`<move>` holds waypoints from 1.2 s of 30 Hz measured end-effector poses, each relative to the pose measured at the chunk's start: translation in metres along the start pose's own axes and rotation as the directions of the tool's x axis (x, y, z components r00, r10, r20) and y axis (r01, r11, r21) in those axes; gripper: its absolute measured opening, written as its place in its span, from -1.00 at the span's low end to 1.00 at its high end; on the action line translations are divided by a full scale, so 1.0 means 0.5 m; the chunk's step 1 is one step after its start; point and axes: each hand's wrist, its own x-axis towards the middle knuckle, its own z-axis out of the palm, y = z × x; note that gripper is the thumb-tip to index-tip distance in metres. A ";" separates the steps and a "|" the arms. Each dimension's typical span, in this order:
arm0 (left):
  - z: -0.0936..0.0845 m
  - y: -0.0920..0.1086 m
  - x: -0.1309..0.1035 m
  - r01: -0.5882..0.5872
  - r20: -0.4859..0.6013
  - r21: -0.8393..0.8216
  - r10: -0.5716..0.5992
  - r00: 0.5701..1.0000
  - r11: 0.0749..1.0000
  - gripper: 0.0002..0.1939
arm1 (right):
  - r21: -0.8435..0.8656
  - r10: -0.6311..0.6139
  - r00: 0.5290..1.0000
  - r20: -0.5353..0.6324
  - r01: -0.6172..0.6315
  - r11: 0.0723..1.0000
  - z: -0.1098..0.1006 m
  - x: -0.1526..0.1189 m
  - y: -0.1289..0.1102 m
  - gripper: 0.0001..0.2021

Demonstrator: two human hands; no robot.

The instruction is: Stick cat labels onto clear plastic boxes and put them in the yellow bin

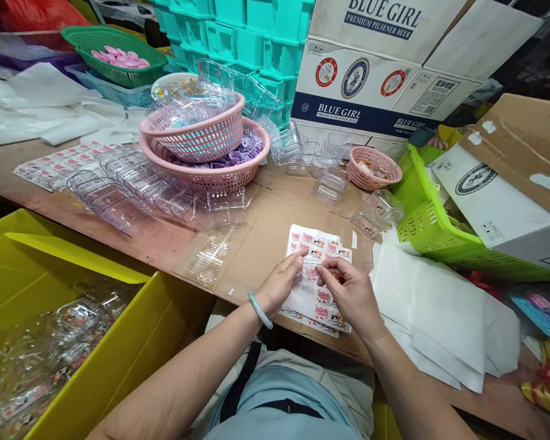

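Sheets of printed stickers [323,296] with cat pictures and pink lettering lie at the front edge of the table. Over their left side is my left hand [282,282], a pale green bangle on its wrist, with its fingers closed at a small clear plastic piece that is hard to make out. My right hand [348,290] is over the right side of the sheets, thumb and forefinger pinched together; whatever is between them is too small to name. Two clear plastic boxes with stickers [378,211] rest beyond, to the right.
Pink baskets [197,174] hold clear and purple parts. Clear trays [132,183] lie left of centre. Blank white sheets [440,311] are at right, beside a lime basket [421,201]. A yellow bin [87,342] with packed items stands front left; a beer carton [362,73] is behind.
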 end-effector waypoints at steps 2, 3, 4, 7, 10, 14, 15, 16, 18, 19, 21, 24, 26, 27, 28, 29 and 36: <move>0.001 0.003 -0.002 0.009 0.008 0.029 -0.009 1.000 1.000 -0.48 | -0.082 -0.043 0.999 -0.019 0.042 0.996 0.003 -0.002 0.001 -0.80; 0.001 0.004 -0.003 0.004 0.013 0.052 -0.004 1.000 0.999 -0.45 | -0.126 -0.075 0.997 -0.032 0.070 0.990 0.005 -0.003 0.002 -0.81; 0.002 0.005 -0.004 -0.008 0.015 0.077 0.007 1.000 0.997 -0.41 | -0.173 -0.112 0.993 -0.042 0.103 0.979 0.005 -0.004 0.003 -0.82; 0.006 0.007 -0.004 -0.051 -0.011 0.126 0.053 0.999 0.991 -0.35 | -0.319 -0.215 0.974 -0.079 0.179 0.931 0.000 -0.004 0.011 -0.82; 0.016 0.007 -0.006 -0.034 -0.034 0.123 0.039 0.999 0.992 -0.34 | -0.432 -0.260 0.927 -0.271 0.124 0.893 -0.016 0.001 0.024 -0.61; 0.029 0.016 -0.013 -0.082 0.005 0.166 0.082 0.997 0.983 -0.36 | -0.203 -0.037 0.980 -0.193 -0.003 0.979 -0.041 0.013 0.044 -0.13; 0.029 0.022 -0.015 -0.104 0.026 0.170 0.101 0.995 0.980 -0.38 | -0.063 0.045 0.998 -0.046 -0.048 0.997 -0.050 0.017 0.048 -0.16; 0.026 0.029 -0.015 -0.121 0.048 0.166 0.115 0.992 0.979 -0.39 | 0.076 0.097 0.989 0.114 -0.106 0.991 -0.060 0.021 0.052 -0.22; 0.017 0.048 -0.012 -0.150 0.098 0.149 0.137 0.986 0.977 -0.40 | 0.275 0.099 0.929 0.357 -0.206 0.939 -0.086 0.035 0.058 -0.36; 0.011 0.059 -0.008 -0.166 0.129 0.140 0.148 0.980 0.976 -0.40 | 0.321 0.070 0.906 0.418 -0.220 0.921 -0.100 0.044 0.058 -0.41; 0.001 0.081 0.006 -0.218 0.183 0.126 0.193 0.964 0.968 -0.42 | 0.335 -0.006 0.889 0.457 -0.166 0.927 -0.121 0.068 0.054 -0.42; -0.009 0.104 0.042 -0.295 0.215 0.130 0.264 0.940 0.947 -0.41 | 0.263 -0.126 0.880 0.459 0.001 0.965 -0.128 0.124 0.042 -0.32; -0.015 0.106 0.071 -0.332 0.141 0.205 0.307 0.941 0.921 -0.35 | 0.128 -0.188 0.902 0.388 0.150 0.980 -0.124 0.176 0.045 -0.30; -0.020 0.103 0.085 -0.337 0.074 0.290 0.330 0.941 0.896 -0.31 | 0.005 -0.211 0.928 0.307 0.220 0.976 -0.122 0.205 0.053 -0.33; -0.025 0.097 0.099 -0.325 0.001 0.407 0.355 0.935 0.854 -0.27 | -0.150 -0.233 0.952 0.199 0.265 0.953 -0.122 0.236 0.066 -0.36; -0.031 0.089 0.111 -0.291 -0.059 0.544 0.381 0.923 0.787 -0.24 | -0.316 -0.257 0.963 0.084 0.271 0.909 -0.123 0.265 0.084 -0.37; -0.033 0.032 0.143 -0.035 -0.070 0.965 0.382 0.921 0.261 -0.66 | -0.759 -0.389 0.909 -0.150 0.146 0.634 -0.134 0.342 0.200 -0.43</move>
